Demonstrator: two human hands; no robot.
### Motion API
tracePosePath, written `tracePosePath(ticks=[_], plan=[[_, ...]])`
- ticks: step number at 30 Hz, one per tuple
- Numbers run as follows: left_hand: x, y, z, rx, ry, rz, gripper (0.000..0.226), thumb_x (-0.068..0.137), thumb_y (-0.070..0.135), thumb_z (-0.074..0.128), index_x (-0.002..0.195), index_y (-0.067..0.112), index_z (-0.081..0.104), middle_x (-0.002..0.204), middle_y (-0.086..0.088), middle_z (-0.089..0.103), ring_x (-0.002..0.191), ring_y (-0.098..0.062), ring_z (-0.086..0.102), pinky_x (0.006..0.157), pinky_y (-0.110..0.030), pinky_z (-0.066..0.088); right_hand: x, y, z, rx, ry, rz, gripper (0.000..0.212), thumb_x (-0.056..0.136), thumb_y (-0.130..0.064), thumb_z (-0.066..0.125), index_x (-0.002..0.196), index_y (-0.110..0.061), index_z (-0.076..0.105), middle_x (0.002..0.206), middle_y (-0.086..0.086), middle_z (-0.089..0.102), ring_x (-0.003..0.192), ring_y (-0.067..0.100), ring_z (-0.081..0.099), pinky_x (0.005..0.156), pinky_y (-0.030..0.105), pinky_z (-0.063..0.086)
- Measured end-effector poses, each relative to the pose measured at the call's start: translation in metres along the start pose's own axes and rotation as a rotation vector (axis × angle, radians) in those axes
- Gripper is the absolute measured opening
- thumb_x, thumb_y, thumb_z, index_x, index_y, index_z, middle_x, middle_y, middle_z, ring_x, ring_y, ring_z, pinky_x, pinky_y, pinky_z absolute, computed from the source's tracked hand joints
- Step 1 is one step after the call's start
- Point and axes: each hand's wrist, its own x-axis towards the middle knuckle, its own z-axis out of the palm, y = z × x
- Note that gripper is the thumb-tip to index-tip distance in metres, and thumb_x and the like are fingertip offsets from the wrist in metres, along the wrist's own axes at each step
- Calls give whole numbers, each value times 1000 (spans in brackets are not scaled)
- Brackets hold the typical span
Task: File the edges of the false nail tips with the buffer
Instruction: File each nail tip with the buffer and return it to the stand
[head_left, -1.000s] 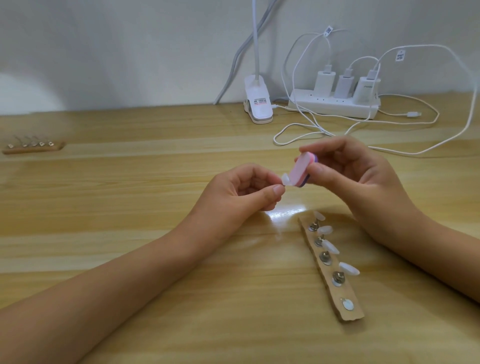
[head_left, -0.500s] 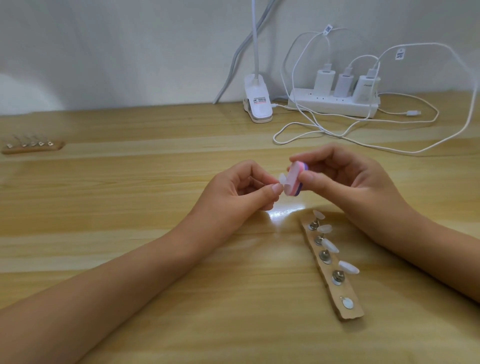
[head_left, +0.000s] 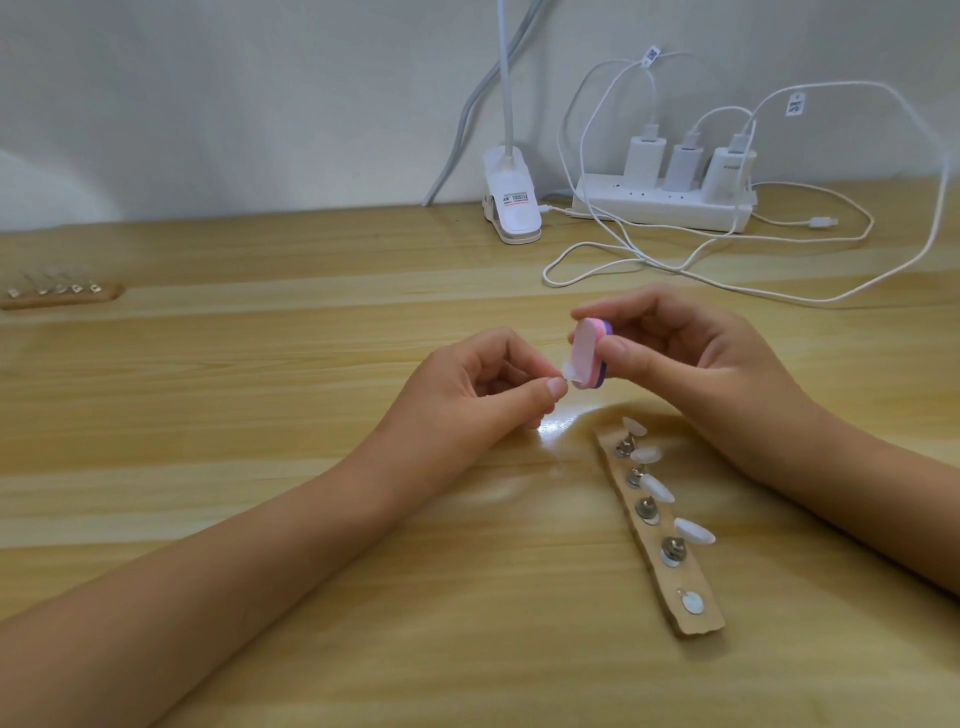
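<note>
Nearest me on the wooden bench (head_left: 260, 415), a cardboard strip (head_left: 698, 626) carrying four false nail tips (head_left: 693, 530) lies just beside my right forearm. Beyond it, my left hand (head_left: 467, 395) pinches a clear nail tip (head_left: 724, 372) against the pink buffer (head_left: 743, 348), which my right hand (head_left: 685, 364) grips between thumb and fingers. Farther back stand a lamp clip (head_left: 511, 208) and a power strip (head_left: 665, 210) against the white wall.

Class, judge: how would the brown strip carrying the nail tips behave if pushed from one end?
Probably light: the strip looks thin and lies flat, so it would likely slide or swivel. Its raised nail tips might wobble.
</note>
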Motion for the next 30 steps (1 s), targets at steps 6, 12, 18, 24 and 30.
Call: tracePosePath(ticks=[6, 12, 18, 24, 30], plan=[[0, -1, 0, 21, -7, 5, 10, 88, 10, 69, 82, 17, 67, 71, 2, 64, 66, -9, 58, 69, -21, 48, 0, -1, 1, 7, -17, 22, 27, 89, -12, 61, 115, -10, 67, 99, 15, 72, 89, 10, 69, 82, 16, 52], [0, 0, 0, -7, 9, 4, 10, 88, 7, 68, 83, 15, 65, 72, 0, 65, 65, -7, 60, 68, -15, 48, -1, -1, 1, 39, -25, 29, 26, 87, -11, 61, 112, -7, 65, 96, 15, 72, 88, 12, 70, 82, 19, 53], [0, 1, 0, -12, 9, 3, 8, 88, 7, 67, 84, 14, 65, 76, -6, 64, 66, -8, 60, 68, -15, 48, -1, -2, 1, 40, -7, -8, 26, 87, -11, 62, 112, -7, 65, 89, 11, 71, 85, 11, 68, 83, 20, 53], [0, 1, 0, 0, -1, -5, 6, 89, 9, 67, 87, 15, 65, 77, -3, 64, 67, -7, 59, 70, -17, 48, -2, -5, 2, -12, -3, -3, 29, 87, -14, 61, 115, -16, 68, 105, 7, 73, 95, 5, 69, 85, 14, 50], [0, 0, 0, 5, -12, -4, 6, 90, 9, 66, 89, 15, 65, 77, 0, 64, 67, -7, 59, 71, -17, 48, -2, -6, 3, -1, -2, 4, 28, 87, -12, 61, 115, -16, 67, 108, 7, 73, 96, 5, 69, 85, 15, 51]])
